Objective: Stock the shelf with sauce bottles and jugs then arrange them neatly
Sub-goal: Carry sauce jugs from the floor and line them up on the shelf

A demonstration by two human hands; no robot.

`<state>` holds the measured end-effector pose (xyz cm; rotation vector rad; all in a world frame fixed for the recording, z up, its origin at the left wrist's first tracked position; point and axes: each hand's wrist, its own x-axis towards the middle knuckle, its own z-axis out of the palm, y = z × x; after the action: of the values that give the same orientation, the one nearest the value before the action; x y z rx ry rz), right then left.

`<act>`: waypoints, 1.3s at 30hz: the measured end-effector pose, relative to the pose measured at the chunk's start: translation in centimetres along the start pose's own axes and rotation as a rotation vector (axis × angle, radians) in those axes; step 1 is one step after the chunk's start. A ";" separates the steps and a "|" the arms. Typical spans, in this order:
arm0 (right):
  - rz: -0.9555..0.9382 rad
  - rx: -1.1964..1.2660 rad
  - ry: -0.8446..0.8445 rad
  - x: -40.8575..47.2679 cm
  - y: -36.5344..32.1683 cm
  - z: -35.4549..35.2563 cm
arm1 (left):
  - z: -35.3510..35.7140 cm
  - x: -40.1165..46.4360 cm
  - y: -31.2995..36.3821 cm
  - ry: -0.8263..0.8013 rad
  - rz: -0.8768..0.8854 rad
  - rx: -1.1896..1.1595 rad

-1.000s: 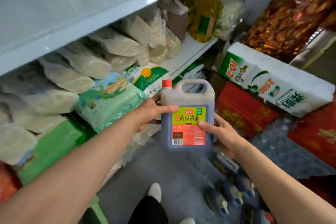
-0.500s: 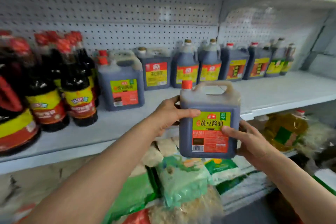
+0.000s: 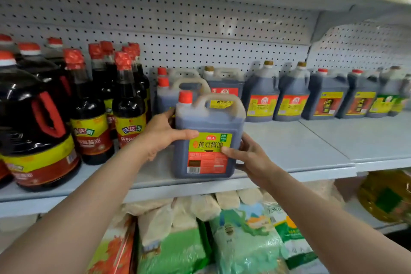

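Left hand (image 3: 160,135) and right hand (image 3: 249,158) hold dark-sauce jug (image 3: 206,135) upright.

Translucent plastic jug (image 3: 209,135) with glossy paper label, matt painted metal shelf (image 3: 300,151), perforated pegboard back (image 3: 200,29)

The soy sauce jug (image 3: 208,138), held off the shelf (image 3: 295,151) half a second ago, now stands at its front edge, gripped by both hands.

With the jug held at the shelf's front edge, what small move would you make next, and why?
Probably slide the jug straight back. Both the left hand and right hand grip its sides, it sits near the shelf lip, and matching jugs stand directly behind it.
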<state>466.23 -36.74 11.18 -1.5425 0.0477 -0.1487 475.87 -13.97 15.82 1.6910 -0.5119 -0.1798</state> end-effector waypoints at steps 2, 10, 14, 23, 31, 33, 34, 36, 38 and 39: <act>-0.013 0.006 -0.023 1.1 0.3 1.1 | -1.3 0.0 -1.0 0.020 0.005 -0.014; -0.039 -0.004 -0.042 5.1 2.2 4.3 | -5.6 0.4 -1.8 0.050 -0.005 0.039; -0.057 -0.049 -0.052 5.7 2.6 4.1 | -5.5 0.2 -2.0 0.063 0.006 0.049; -0.147 -0.429 0.041 4.0 2.6 3.2 | -4.0 -1.6 -1.6 0.272 -0.009 0.240; -0.076 -0.488 0.241 -2.2 -1.0 -4.4 | 2.9 -6.3 5.0 0.676 0.266 0.591; -0.066 -0.509 0.297 -5.0 -2.4 -7.0 | 6.3 -6.9 6.2 0.631 0.337 0.572; -0.065 -0.531 0.326 -6.6 -3.0 -8.3 | 8.1 -6.9 6.7 0.588 0.363 0.564; -0.054 -0.584 0.379 -10.1 -4.1 -11.2 | 12.3 -6.9 7.3 0.478 0.389 0.560; -0.032 -0.645 0.436 -13.8 -4.7 -14.1 | 16.9 -7.0 7.3 0.333 0.360 0.548; -0.016 -0.678 0.470 -15.8 -4.7 -15.6 | 19.3 -7.2 7.1 0.247 0.328 0.540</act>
<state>448.34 -50.35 14.41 -2.1514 0.4999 -0.5494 460.11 -28.91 17.82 2.0807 -0.6811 0.4373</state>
